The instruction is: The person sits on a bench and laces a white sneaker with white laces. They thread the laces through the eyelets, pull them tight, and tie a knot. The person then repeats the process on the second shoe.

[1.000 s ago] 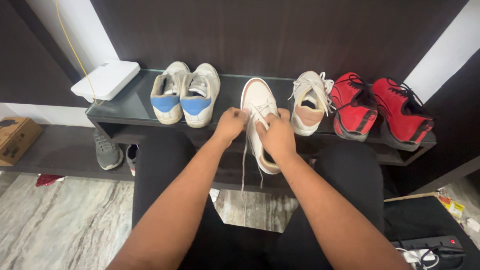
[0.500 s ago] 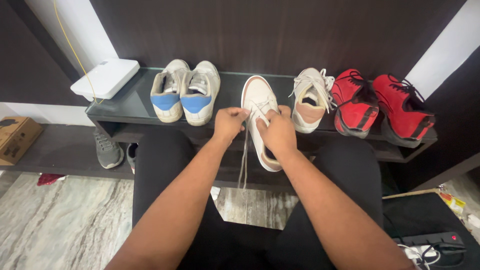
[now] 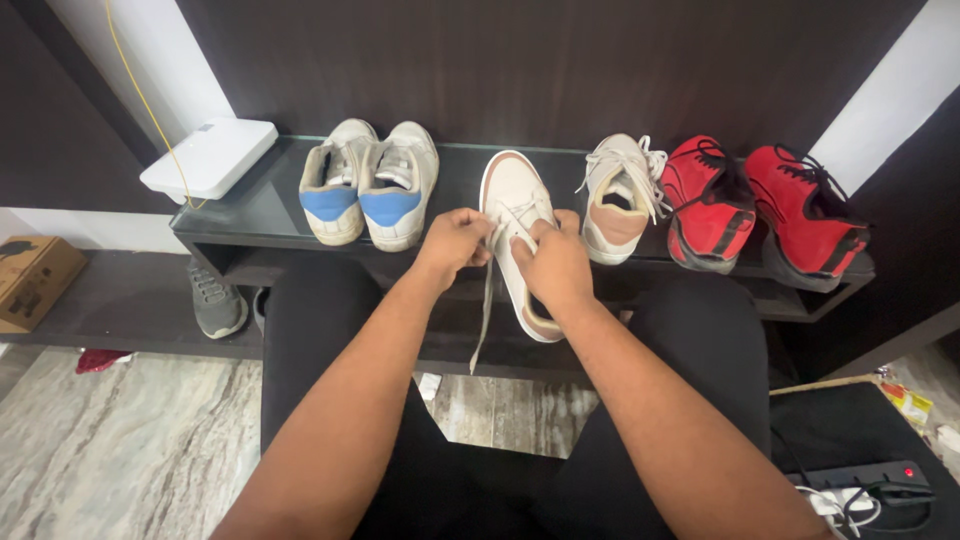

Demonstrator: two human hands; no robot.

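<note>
Hands (image 3: 455,243) (image 3: 553,262) pinching laces (image 3: 486,305) of white sneaker (image 3: 517,215), brown box (image 3: 30,280) far left

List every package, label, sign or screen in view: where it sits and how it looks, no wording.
Cardboard box: far left, on the low dark ledge; brown, rectangular, dark print on top.
Yellow packet: right edge, on the floor by the power strip; small, yellow and red, partly hidden.
White flat device: left end of the shoe shelf; rounded rectangle, no lit screen visible.
No signs.

Left hand (image 3: 455,243) drew lace (image 3: 484,315) leftward; only one strand hangs now.
</note>
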